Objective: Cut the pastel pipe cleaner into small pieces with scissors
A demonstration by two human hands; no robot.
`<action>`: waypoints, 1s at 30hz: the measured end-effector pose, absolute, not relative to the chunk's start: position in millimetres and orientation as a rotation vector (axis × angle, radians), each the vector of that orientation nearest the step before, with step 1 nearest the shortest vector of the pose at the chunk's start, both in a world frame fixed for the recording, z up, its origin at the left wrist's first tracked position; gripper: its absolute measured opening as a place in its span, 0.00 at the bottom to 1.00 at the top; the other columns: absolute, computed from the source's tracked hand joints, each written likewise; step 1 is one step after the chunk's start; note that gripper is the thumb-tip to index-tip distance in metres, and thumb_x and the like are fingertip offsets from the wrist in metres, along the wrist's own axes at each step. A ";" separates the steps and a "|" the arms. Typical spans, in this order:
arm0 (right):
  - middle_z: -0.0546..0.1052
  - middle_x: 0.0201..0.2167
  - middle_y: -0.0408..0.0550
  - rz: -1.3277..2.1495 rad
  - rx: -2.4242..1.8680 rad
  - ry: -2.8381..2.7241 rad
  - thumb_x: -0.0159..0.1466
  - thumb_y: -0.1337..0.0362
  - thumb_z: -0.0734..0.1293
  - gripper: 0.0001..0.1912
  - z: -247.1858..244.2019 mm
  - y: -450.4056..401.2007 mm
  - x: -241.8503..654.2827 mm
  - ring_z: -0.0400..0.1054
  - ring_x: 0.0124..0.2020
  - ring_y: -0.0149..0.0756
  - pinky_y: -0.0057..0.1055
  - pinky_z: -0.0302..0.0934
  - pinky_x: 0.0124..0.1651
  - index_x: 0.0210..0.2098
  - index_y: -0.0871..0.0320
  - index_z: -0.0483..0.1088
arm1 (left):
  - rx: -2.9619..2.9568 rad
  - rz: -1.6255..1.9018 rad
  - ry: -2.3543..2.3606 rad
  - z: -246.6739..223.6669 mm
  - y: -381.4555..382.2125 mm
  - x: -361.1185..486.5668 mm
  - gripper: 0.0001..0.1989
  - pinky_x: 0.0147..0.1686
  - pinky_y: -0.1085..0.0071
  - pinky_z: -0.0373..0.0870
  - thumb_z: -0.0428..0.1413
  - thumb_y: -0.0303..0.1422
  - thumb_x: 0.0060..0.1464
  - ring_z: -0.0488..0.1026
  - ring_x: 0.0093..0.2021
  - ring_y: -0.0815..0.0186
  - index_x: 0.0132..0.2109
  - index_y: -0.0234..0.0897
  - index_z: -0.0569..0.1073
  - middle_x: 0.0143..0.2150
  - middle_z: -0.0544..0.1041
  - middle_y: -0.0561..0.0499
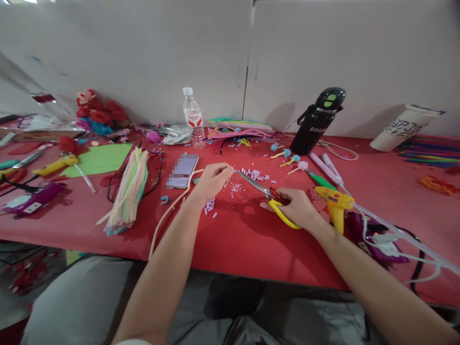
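Note:
My left hand (215, 178) is closed in a pinch at the middle of the red table (230, 244). What its fingertips hold is too small to make out. Scissors (258, 186) with a yellow and a red handle are in my right hand (296, 207), their blade tips pointing left, close to my left fingertips. Below the tips lie tiny pale scraps (236, 190), with short lilac pieces (255, 175) behind them and more beside my left wrist. A pale, long strip (158, 225) runs under or behind my left hand and down past my forearm.
A phone (185, 171) and a bundle of pale strips (129, 191) lie left. Behind stand a plastic bottle (194, 120), a black flask (316, 124) and a tilted white cup (404, 128). A yellow glue gun (336, 203) and white cables lie right; another glue gun (55, 165) is far left.

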State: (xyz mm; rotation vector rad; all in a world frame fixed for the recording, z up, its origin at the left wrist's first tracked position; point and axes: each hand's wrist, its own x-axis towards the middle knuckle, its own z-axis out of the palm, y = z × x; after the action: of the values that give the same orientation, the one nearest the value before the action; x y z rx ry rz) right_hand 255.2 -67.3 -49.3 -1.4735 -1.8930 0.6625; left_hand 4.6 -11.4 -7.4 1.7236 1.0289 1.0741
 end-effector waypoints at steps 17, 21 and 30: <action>0.51 0.20 0.38 0.571 -1.476 -1.888 0.53 0.47 0.71 0.27 -45.9 -68.0 254.4 0.44 0.23 0.26 0.26 0.41 0.22 0.21 0.57 0.51 | 1.715 1.048 1.053 -6.5 -12.9 4.8 0.13 0.25 0.73 0.56 0.48 0.31 0.54 0.60 0.21 0.72 0.22 0.36 0.63 0.19 0.63 0.56; 0.52 0.20 0.38 0.582 -1.489 -1.865 0.52 0.47 0.71 0.26 -44.4 -69.3 253.4 0.45 0.23 0.26 0.26 0.41 0.22 0.21 0.57 0.54 | 1.703 1.054 1.044 -6.4 -12.2 5.0 0.12 0.25 0.73 0.56 0.47 0.30 0.53 0.60 0.21 0.73 0.23 0.36 0.64 0.19 0.64 0.56; 0.53 0.19 0.38 0.647 -1.472 -1.878 0.51 0.46 0.72 0.26 -46.5 -69.1 252.9 0.46 0.23 0.26 0.25 0.42 0.22 0.21 0.58 0.56 | 1.725 1.056 1.015 -6.6 -12.1 5.3 0.14 0.25 0.73 0.56 0.48 0.31 0.56 0.60 0.21 0.73 0.22 0.35 0.63 0.18 0.63 0.56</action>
State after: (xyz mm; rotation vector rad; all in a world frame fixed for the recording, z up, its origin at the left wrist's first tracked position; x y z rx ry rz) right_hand 252.9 -69.1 -46.5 -1.4723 -1.8780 0.6474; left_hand 5.3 -12.1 -6.6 1.7254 1.0150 1.0558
